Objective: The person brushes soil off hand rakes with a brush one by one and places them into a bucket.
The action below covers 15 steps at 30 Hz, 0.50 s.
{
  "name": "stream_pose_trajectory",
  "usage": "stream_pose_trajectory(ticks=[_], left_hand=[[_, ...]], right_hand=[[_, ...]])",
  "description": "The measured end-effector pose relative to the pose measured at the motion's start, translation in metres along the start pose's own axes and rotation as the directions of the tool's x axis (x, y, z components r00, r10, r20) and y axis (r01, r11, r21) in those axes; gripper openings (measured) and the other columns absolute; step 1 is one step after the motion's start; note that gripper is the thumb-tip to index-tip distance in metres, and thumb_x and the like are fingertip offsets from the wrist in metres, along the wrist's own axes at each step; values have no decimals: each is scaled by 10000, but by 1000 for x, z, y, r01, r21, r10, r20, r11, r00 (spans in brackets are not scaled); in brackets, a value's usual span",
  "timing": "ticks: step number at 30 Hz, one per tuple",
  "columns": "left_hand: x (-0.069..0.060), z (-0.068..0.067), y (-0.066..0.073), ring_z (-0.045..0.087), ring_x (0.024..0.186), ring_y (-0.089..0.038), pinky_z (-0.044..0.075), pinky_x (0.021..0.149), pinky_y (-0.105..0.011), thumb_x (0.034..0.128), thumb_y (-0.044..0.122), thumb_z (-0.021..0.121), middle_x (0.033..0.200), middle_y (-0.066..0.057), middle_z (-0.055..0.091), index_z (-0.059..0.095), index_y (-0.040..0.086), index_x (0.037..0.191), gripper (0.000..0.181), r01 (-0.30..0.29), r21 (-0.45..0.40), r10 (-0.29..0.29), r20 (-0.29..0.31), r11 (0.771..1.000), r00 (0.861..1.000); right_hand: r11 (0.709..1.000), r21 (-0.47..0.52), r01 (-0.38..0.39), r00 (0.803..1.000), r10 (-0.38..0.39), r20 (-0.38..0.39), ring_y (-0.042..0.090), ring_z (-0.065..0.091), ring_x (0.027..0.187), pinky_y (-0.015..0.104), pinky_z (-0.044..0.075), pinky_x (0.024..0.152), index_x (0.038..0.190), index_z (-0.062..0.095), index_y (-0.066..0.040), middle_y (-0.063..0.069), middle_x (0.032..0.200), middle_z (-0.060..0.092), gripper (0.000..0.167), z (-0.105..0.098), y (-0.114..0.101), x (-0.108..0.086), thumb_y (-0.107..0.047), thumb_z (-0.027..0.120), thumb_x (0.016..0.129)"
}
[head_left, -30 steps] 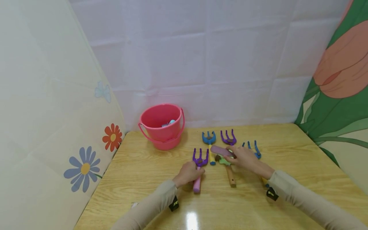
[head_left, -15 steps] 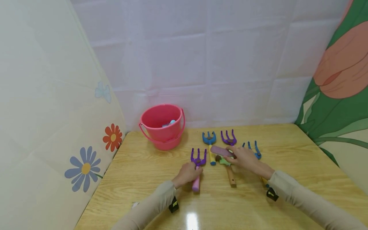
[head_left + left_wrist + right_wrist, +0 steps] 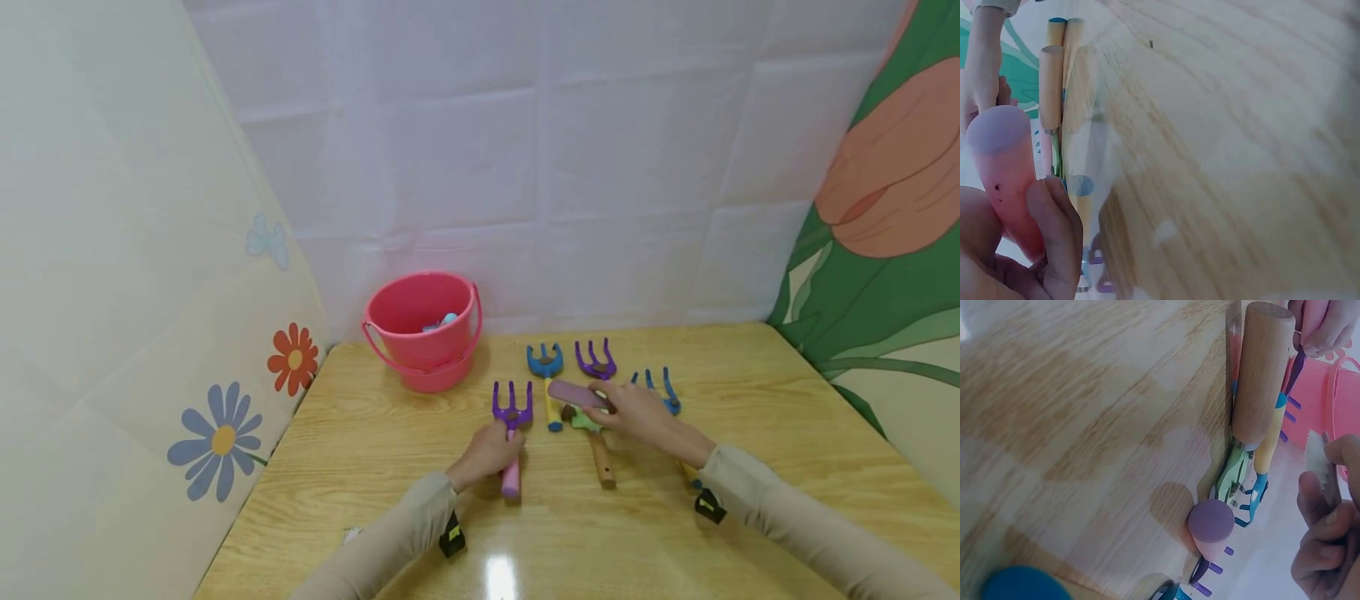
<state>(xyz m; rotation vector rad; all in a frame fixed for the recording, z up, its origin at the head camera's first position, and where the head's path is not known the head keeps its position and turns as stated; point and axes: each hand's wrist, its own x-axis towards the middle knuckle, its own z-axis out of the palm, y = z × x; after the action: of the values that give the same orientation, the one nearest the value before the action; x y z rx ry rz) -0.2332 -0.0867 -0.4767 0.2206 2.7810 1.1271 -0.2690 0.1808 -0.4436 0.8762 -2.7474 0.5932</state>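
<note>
My left hand point(image 3: 487, 454) grips the pink handle of a purple three-pronged hand rake point(image 3: 513, 412), its prongs pointing away from me; a small brown lump sits on its head. In the left wrist view, the fingers wrap round that pink handle point(image 3: 1007, 169). My right hand point(image 3: 641, 417) holds a brush point(image 3: 576, 394) with a mauve back, and white bristles point(image 3: 1316, 456) show in the right wrist view. Below the brush lies a green-headed tool with a wooden handle point(image 3: 602, 458), its head partly covered by the brush and hand.
Behind the hands lie a blue rake with a yellow handle point(image 3: 545, 362) and another purple rake point(image 3: 596, 360). A second blue rake point(image 3: 670, 396) is partly hidden by the right arm. The pink bucket point(image 3: 431, 354) at the back left holds light-blue items.
My left hand has shifted slightly to the left and away from me, carrying the purple rake along. The right hand and brush have stayed almost still.
</note>
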Motion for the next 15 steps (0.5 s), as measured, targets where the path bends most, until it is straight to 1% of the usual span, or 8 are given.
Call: stream_pose_trajectory(ticks=[4,7,9,11,14,15], left_hand=[[1,1,-2,517,510,-152,444,467,-283,969,196,503,662,-62,530,516,82,763,236,-5,-18,4,-11,1000,1000],[2,0,-3,539,536,-170,462,493,-302,982,191,491,696,-76,535,530,59,866,180,-11,-50,11,-5,999,1000],[2,-1,-3,549,549,-182,474,508,-318,981,183,495,716,-85,542,550,32,957,162,-27,-72,27,2,997,1000],[2,-1,-4,552,572,-185,476,531,-326,978,176,504,738,-88,547,558,18,1071,192,-50,-85,51,6,995,999],[2,0,-5,557,594,-184,484,548,-331,967,172,527,765,-86,553,543,7,1218,301,-72,-98,74,18,993,997],[2,1,-5,559,599,-182,486,552,-331,962,167,535,770,-85,556,540,0,1236,321,-76,-100,79,21,992,997]], right_hand=[[1000,-6,9,1000,-9,-5,9,281,433,187,222,406,1190,641,19,-105,534,388,408,1,1,0,-276,711,917],[1000,-7,16,1000,-16,-7,6,273,428,181,211,405,1189,641,18,-109,527,383,409,2,0,0,-280,709,918],[1000,-8,17,1000,-17,-10,7,274,421,178,207,401,1189,641,18,-110,522,384,410,2,0,0,-283,708,918],[1000,-14,11,1000,-12,-12,9,280,417,178,210,400,1191,642,16,-110,521,390,416,2,0,1,-290,708,917],[1000,-24,6,1000,-7,-20,18,295,418,184,224,396,1190,643,19,-105,525,396,419,2,0,2,-289,711,913],[1000,-27,1,1000,-1,-20,20,300,421,189,229,397,1191,644,18,-105,529,399,424,2,-1,2,-294,711,913]])
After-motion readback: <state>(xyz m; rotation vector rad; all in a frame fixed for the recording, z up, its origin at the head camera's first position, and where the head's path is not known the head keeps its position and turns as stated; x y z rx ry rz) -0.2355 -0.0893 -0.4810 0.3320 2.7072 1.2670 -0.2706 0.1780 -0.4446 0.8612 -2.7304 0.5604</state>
